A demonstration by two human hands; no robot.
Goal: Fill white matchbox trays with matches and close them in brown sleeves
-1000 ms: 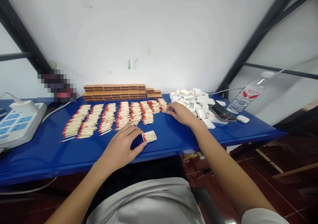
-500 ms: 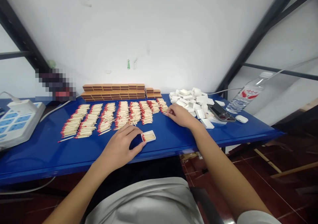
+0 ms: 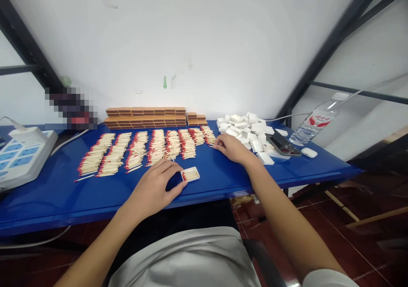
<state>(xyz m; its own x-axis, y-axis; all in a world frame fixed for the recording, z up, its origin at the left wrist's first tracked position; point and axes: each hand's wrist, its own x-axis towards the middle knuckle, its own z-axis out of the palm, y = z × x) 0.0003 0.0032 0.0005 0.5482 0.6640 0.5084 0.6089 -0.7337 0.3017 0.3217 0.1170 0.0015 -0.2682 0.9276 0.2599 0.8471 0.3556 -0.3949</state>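
My left hand [image 3: 159, 185] holds a small white matchbox tray [image 3: 195, 178] by its left end, thumb in front and fingers behind. Inside the tray lie several matches [image 3: 190, 175], red heads toward my hand. My right hand [image 3: 228, 146] rests on the table at the near end of the rightmost match pile [image 3: 208, 135]. Its thumb and fingertips are pressed together against the matches there; what is between them is too small to make out. More matches [image 3: 156, 147] lie in several slanting rows to the left, with red and pale ends showing.
Brown matchboxes [image 3: 145, 119] stand stacked along the wall. White empty trays [image 3: 245, 130] are heaped right of the matches. Beyond my right forearm are a phone [image 3: 282, 142], a white earphone case [image 3: 309, 152] and a water bottle [image 3: 315, 123]. A power strip [image 3: 25, 157] sits at the blue table's [image 3: 63, 202] left.
Almost nothing differs. Both hands keep their places, the left at the tray and the right at the match pile; the view has shifted very slightly.
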